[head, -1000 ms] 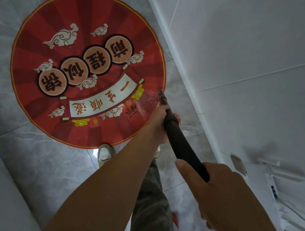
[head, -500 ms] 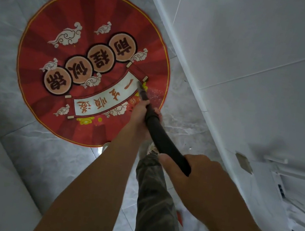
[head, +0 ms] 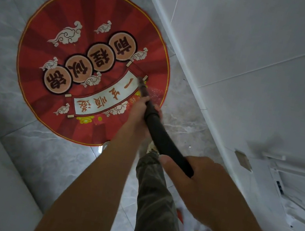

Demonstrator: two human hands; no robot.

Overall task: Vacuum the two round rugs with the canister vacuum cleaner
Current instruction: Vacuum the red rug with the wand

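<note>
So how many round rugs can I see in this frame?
1. The red round rug lies on the grey tiled floor beside the white wall, with the tip of the vacuum wand on its right part. A second rug is not in view.

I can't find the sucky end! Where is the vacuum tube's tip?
In the head view, the vacuum tube puts its tip on the red round rug, at the right end of the white scroll picture, just past the left hand.
</note>
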